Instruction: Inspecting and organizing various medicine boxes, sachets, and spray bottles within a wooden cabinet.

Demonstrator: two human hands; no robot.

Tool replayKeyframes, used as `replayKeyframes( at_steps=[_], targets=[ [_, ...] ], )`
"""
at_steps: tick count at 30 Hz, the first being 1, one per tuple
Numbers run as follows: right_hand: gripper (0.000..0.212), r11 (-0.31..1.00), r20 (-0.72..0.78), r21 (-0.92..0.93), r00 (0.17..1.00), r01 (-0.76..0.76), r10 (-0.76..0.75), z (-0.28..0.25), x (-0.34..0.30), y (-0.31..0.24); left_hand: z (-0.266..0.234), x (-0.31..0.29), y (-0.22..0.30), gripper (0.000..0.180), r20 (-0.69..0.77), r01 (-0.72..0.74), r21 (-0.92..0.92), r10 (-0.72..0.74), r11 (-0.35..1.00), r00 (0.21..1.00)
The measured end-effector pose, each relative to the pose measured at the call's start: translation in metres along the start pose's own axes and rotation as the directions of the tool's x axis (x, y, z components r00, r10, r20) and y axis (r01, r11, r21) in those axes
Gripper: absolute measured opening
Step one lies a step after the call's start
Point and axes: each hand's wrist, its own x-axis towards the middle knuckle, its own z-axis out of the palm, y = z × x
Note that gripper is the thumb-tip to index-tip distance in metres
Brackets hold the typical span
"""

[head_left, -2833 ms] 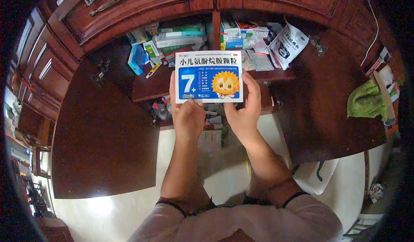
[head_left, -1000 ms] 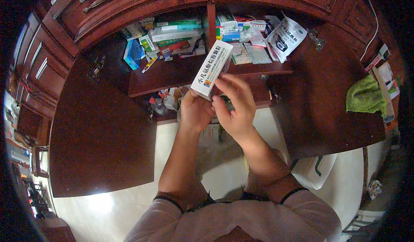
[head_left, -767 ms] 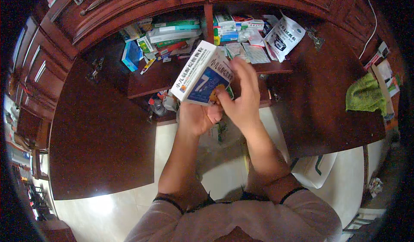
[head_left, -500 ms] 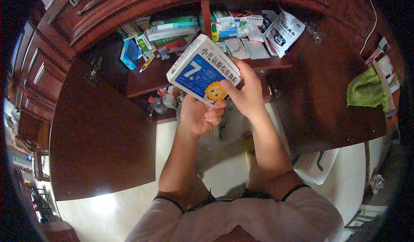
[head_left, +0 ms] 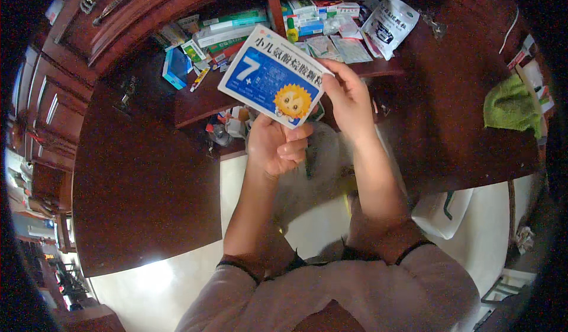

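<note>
A flat white and blue medicine box [head_left: 260,80] with a yellow cartoon lion face is held up tilted, its printed front toward me. My left hand [head_left: 273,147] grips it from below, thumb and curled fingers at the lower edge; some fingers are hidden behind it. My right hand [head_left: 351,104] pinches the box's right end between thumb and fingers. Behind the box is a dark red wooden cabinet shelf [head_left: 198,104] with other medicine packs on it.
Stacked medicine boxes [head_left: 234,33], a blue box [head_left: 176,68], a small yellow-green bottle [head_left: 291,30] and a white pouch [head_left: 390,24] sit on the shelf. Open cabinet doors [head_left: 148,178] flank me. A green cloth [head_left: 512,107] hangs right; a white bin [head_left: 444,213] stands below it.
The box has turned so its front faces me more squarely, and its thick side edge no longer shows. Its right end has risen slightly, and my right hand has shifted a little to the right.
</note>
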Motion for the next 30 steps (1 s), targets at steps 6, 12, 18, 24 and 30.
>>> replayKeyframes(
  at_steps=[6, 12, 18, 24, 30],
  targets=[
    [0.027, 0.998, 0.006, 0.056, 1.0, -0.029, 0.029, 0.005, 0.0, -0.003, 0.002, -0.003, -0.002, 0.061, 0.018, -0.039, 0.065, 0.038, 0.997, 0.999],
    [0.027, 0.997, -0.022, 0.073, 0.999, -0.022, 0.023, 0.001, 0.001, 0.001, 0.003, 0.001, -0.004, 0.062, 0.023, -0.028, 0.112, 0.025, 0.993, 0.999],
    [0.028, 0.974, -0.011, 0.169, 0.988, -0.151, 0.155, 0.004, 0.0, 0.002, 0.012, 0.0, -0.009, 0.063, -0.022, -0.061, 0.138, 0.065, 0.989, 0.998],
    [0.03, 0.914, 0.018, 0.319, 0.966, -0.251, 0.258, 0.003, 0.001, 0.009, 0.01, 0.001, -0.009, 0.064, 0.044, -0.054, 0.169, 0.048, 0.984, 0.998],
    [0.029, 0.931, -0.042, 0.257, 0.96, -0.258, 0.278, 0.005, -0.002, 0.003, 0.019, 0.005, -0.012, 0.062, -0.15, -0.179, 0.42, 0.262, 0.89, 0.953]
  ],
)
